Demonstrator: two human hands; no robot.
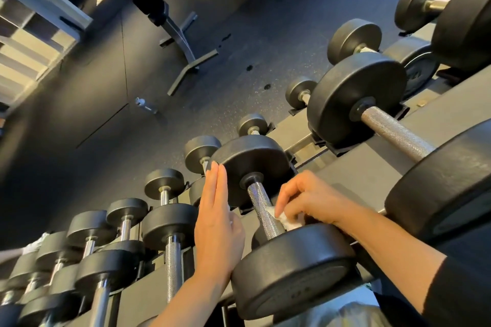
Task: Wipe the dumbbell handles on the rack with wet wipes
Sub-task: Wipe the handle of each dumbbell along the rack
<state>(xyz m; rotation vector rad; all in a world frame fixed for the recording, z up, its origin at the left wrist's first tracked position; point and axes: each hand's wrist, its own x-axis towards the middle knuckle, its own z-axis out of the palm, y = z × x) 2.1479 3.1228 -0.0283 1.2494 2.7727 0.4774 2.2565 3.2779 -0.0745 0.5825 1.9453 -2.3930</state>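
The right hand pinches a white wet wipe against the right side of a knurled dumbbell handle, low down by the near weight. The handle runs from that near weight up to the far one, so the unwiped length likely lies ahead of the fingers. The left hand, flat with straight fingers, steadies the far weight's left edge.

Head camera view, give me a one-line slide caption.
Right hand rubs a wet wipe on a racked dumbbell's handle; flat left hand steadies it.
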